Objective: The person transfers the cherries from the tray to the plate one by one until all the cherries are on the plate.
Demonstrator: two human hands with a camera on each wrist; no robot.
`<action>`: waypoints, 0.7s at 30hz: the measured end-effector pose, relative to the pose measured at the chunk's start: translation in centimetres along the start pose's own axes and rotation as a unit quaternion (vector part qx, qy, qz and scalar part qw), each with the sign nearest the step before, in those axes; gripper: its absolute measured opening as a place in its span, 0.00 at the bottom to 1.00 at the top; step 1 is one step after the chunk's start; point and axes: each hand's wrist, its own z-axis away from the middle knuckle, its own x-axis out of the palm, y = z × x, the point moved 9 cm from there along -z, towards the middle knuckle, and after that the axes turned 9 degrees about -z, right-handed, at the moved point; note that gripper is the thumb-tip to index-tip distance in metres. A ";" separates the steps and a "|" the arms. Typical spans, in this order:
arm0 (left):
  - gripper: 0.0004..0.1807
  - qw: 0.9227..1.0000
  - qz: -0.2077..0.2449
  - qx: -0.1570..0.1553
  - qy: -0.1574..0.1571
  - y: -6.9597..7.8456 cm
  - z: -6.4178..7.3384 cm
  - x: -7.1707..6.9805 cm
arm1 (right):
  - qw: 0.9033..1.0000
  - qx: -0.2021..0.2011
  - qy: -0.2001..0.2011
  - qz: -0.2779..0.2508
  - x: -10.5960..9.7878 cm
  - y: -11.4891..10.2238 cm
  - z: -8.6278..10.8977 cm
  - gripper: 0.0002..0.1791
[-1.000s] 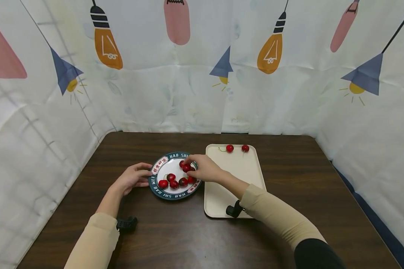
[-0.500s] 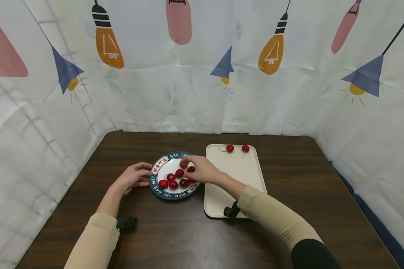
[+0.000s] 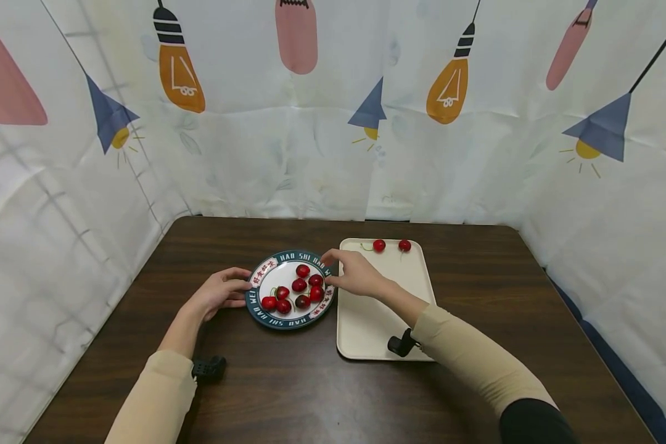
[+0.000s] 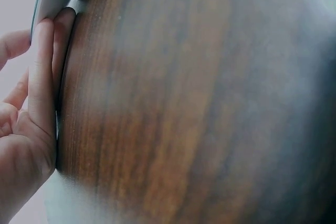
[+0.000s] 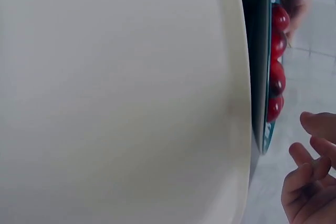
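In the head view, a round plate (image 3: 289, 324) with a teal lettered rim bears several red cherries (image 3: 299, 285), some with green stems. My left hand (image 3: 222, 293) holds the plate at its left edge; in the left wrist view, fingers (image 4: 42, 72) reach under the rim. My right hand (image 3: 355, 273) hovers at the plate's right rim, over the tray's left edge, thumb and fingers apart with nothing between them. The right wrist view shows this hand's fingers (image 5: 310, 166) spread a little, beside the row of cherries (image 5: 277, 77).
A cream rectangular tray (image 3: 377, 327) lies right of the plate, with two cherries, one on the left (image 3: 378, 245) and one on the right (image 3: 404, 245), near its far edge. Both stand on a dark wooden table (image 3: 288, 388). A printed curtain (image 3: 311, 160) hangs around its far side and flanks.
My right hand has drawn back to the right from over the cherries, uncovering them. A cherry near the plate's middle was let go and lies there. My left hand stays put.
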 end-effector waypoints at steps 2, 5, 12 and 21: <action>0.30 1.000 0.000 0.000 -0.001 0.0 0.0 0.0 | 1.000 -0.001 0.010 -0.002 -0.8 0.5 0.4 0.22; 0.29 1.000 0.001 0.000 0.001 0.1 0.1 0.1 | 1.000 0.007 0.025 -0.004 -1.8 1.5 1.0 0.20; 0.30 1.000 -0.005 -0.002 0.003 0.0 0.0 0.1 | 0.998 0.036 0.052 -0.014 -4.1 3.7 2.6 0.19; 0.30 1.000 -0.007 -0.005 0.006 0.1 0.1 0.1 | 0.993 0.060 0.100 -0.025 -7.5 6.4 4.6 0.16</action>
